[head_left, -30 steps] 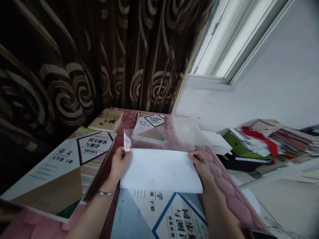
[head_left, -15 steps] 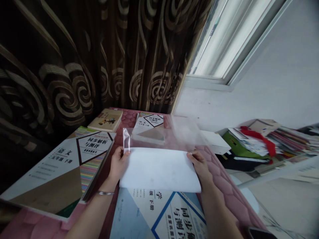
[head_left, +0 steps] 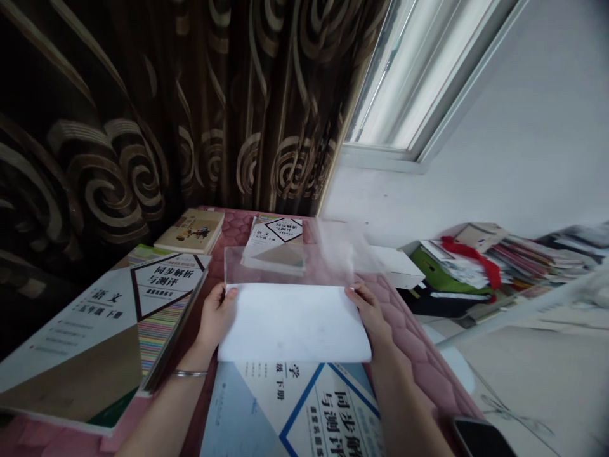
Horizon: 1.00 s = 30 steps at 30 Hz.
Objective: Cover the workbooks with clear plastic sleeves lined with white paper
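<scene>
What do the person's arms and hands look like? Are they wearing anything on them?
The left hand and right hand are bare, with no gloves, and no sleeves show on the forearms. A thin silver bangle goes around the left wrist. I can't see anything on the right wrist.

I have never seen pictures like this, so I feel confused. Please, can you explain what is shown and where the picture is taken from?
This picture comes from one camera worn on a person's head, looking forward and down, so the person's own arms enter from below. There is no machine. The left hand and right hand hold a white sheet at its sides. Clear plastic lies just beyond it. Printed workbooks lie on a pink quilted mat.
</scene>
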Tool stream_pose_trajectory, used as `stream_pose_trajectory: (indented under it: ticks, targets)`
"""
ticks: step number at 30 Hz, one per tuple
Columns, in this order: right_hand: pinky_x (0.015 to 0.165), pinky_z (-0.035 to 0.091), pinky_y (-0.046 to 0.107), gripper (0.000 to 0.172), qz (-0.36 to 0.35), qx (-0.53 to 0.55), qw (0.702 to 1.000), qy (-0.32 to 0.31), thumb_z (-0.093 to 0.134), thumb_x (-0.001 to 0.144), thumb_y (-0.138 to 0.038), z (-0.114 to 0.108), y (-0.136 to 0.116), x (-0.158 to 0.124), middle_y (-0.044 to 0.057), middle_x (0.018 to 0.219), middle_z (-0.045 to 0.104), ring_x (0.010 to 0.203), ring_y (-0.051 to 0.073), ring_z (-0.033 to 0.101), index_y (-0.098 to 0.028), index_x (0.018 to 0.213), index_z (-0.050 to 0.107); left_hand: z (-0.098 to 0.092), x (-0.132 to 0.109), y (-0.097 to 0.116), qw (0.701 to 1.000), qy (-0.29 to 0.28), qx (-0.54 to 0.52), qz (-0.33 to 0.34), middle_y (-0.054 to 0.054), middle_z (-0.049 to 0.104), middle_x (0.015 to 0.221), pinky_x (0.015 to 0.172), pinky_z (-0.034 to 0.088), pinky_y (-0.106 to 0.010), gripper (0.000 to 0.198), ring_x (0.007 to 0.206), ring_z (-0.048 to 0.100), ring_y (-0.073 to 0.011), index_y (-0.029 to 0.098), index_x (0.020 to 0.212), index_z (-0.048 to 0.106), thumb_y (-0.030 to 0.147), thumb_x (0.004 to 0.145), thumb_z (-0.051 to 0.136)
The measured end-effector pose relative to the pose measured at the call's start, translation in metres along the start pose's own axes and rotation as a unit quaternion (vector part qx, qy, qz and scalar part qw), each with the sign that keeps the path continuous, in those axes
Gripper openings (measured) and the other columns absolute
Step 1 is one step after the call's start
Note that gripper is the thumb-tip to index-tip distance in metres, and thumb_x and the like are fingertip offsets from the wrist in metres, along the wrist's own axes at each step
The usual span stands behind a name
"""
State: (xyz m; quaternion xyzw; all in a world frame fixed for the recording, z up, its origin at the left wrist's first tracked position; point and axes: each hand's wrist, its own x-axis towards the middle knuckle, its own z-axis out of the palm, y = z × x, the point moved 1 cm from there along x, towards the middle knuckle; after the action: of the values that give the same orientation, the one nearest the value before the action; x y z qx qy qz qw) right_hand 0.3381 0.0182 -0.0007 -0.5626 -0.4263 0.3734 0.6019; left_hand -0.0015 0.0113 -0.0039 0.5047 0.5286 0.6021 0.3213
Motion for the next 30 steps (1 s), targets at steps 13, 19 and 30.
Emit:
stream_pose_trajectory:
  ticks: [13, 19, 30]
  targets:
    - [0.047, 0.033, 0.029, 0.049, 0.047, 0.044, 0.998, -0.008, 0.082, 0.047, -0.055, -0.004, 0.006, 0.002, -0.006, 0.054, 0.051, 0.049, 0.013, 0.043, -0.025, 0.058, 0.045, -0.001, -0.002, -0.007, 0.999, 0.001, -0.033, -0.003, 0.004, 0.054, 0.066, 0.058, 0.039, -0.021, 0.030, 0.061, 0.046, -0.0114, 0.019, 0.073, 0.057, 0.048, 0.075, 0.064]
    - [0.047, 0.031, 0.029, 0.051, 0.048, 0.041, 0.998, -0.009, 0.082, 0.045, -0.057, -0.003, 0.008, 0.004, -0.006, 0.053, 0.048, 0.049, 0.013, 0.040, -0.025, 0.054, 0.044, -0.002, -0.002, -0.006, 1.000, -0.003, -0.014, 0.016, 0.003, 0.054, 0.066, 0.059, 0.039, -0.022, 0.028, 0.062, 0.046, -0.0116, 0.019, 0.073, 0.058, 0.046, 0.078, 0.062]
    - [0.049, 0.031, 0.028, 0.045, -0.028, 0.033, 0.999, 0.025, 0.083, 0.047, -0.053, -0.002, 0.001, 0.002, -0.005, 0.056, 0.047, 0.052, 0.012, 0.040, -0.024, 0.053, 0.048, -0.003, -0.002, -0.006, 0.996, -0.002, -0.069, -0.055, 0.003, 0.054, 0.065, 0.057, 0.038, -0.022, 0.023, 0.060, 0.046, -0.0112, 0.019, 0.074, 0.061, 0.042, 0.072, 0.065]
